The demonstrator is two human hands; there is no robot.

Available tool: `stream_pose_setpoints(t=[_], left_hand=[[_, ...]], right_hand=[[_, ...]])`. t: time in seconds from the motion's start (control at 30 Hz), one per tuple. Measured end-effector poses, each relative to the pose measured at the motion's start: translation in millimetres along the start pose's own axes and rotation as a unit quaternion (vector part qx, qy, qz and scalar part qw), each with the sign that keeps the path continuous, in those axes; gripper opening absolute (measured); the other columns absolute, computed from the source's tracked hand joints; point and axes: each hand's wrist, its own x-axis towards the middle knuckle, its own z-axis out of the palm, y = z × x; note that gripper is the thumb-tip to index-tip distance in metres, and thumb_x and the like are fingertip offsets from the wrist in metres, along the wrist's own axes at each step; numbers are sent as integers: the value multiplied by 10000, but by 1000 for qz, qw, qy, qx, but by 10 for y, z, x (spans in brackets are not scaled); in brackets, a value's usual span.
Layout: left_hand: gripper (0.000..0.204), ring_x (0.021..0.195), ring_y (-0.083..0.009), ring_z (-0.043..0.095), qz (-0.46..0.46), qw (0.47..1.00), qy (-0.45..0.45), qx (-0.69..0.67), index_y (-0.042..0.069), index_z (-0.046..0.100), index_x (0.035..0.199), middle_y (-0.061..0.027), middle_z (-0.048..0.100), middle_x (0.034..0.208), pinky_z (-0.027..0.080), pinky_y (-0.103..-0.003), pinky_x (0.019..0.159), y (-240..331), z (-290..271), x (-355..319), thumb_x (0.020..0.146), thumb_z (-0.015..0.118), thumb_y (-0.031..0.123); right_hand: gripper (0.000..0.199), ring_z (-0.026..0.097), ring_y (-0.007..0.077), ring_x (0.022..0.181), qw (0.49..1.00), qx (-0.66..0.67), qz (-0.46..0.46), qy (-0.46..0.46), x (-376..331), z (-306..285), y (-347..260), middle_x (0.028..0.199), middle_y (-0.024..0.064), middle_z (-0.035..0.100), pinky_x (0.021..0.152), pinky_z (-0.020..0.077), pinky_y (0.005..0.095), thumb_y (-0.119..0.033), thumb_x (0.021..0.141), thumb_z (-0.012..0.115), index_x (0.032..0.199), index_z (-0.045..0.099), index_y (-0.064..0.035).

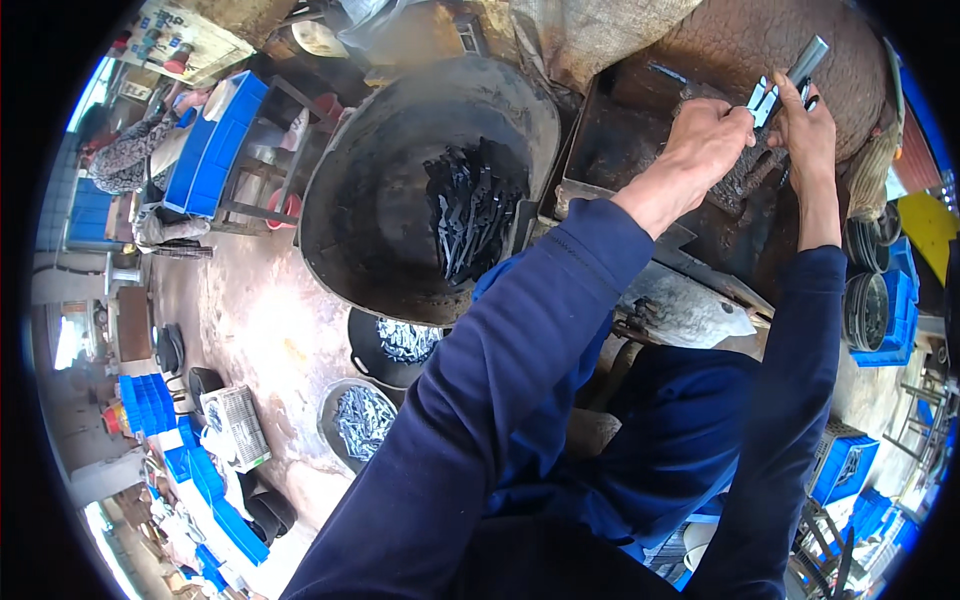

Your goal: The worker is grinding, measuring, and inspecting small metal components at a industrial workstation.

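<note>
Both hands are raised at the upper right, close together over a dark, dirty metal tray [600,130]. My left hand [705,140] is closed, its fingertips pinching small shiny metal pieces [762,100]. Against the other side of these pieces, my right hand [805,130] is closed too, its thumb and fingers gripping them. A silver bar or tube [808,58] juts up just above the right fingertips; whether it is held or fixed there I cannot tell. Dark pieces show beside the right fingers. A big brown rounded machine body [720,40] stands behind the hands.
Left of the tray, a large dark metal basin [370,150] holds a heap of dark metal strips [475,205]. Two lower bowls hold shiny metal pieces [405,340] and silvery pieces [362,422]. Blue crates [215,145] and a seated person [130,155] are at far left.
</note>
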Motion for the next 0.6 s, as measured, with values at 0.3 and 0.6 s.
stream_pose_setpoints(t=[0.3, 0.6], left_hand=[[165, 502, -64, 351, 42, 999, 14, 4, 27, 618, 789, 32, 459, 619, 250, -277, 442, 102, 64, -82, 875, 635, 168], [176, 605, -70, 380, 71, 997, 4, -6, -18, 655, 819, 39, 466, 657, 310, -284, 536, 262, 82, -228, 855, 685, 152]], right_hand=[[363, 459, 67, 527, 1000, 1, -9, -20, 64, -53, 81, 611, -39, 467, 440, 434, 258, -397, 917, 699, 1070, 675, -69], [254, 392, 54, 470, 1000, 0, -23, -19, 10, -56, -1, 570, -53, 435, 427, 373, 243, -323, 978, 631, 1017, 626, -72]])
